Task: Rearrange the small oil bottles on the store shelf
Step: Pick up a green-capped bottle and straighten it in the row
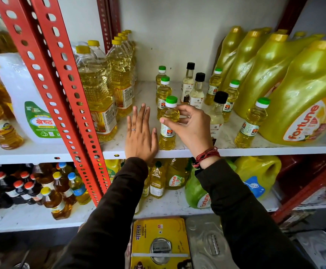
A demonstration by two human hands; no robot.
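Note:
Several small oil bottles stand on the white shelf (142, 152). The front one, a green-capped yellow bottle (169, 131), stands upright near the shelf's front edge, and my right hand (191, 127) grips its shoulder with thumb and fingers. My left hand (140, 133) lies flat and open on the shelf just left of that bottle, fingers pointing to the back. Behind it stand two more green-capped bottles (164, 94). Three black-capped clear bottles (197, 92) stand in the middle. More green-capped ones (252, 123) are at the right.
Tall yellow-capped oil bottles (98, 98) line the left side beside the red upright (61, 90). Big yellow Fortune jugs (298, 101) fill the right. A lower shelf holds more bottles (158, 181), with yellow tins (160, 243) below.

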